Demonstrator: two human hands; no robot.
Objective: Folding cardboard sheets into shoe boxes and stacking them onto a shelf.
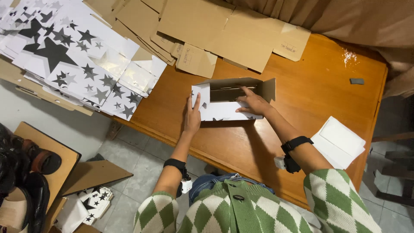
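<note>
A partly folded cardboard box (224, 111), white with black stars outside and brown inside, lies on the wooden table (310, 90). My left hand (192, 115) presses flat against the box's left end flap, fingers spread. My right hand (253, 102) rests on the box's right part, its fingers reaching into the open brown interior. Both wrists wear black bands with small white devices.
Stacks of flat star-printed box blanks (69, 56) cover the table's left end. Flat brown cardboard sheets (207, 26) lie at the back. White folded sheets (338, 141) sit at the right edge, and a small grey piece (356, 81) lies further back on the right. Shoes and cardboard lie on the floor at left.
</note>
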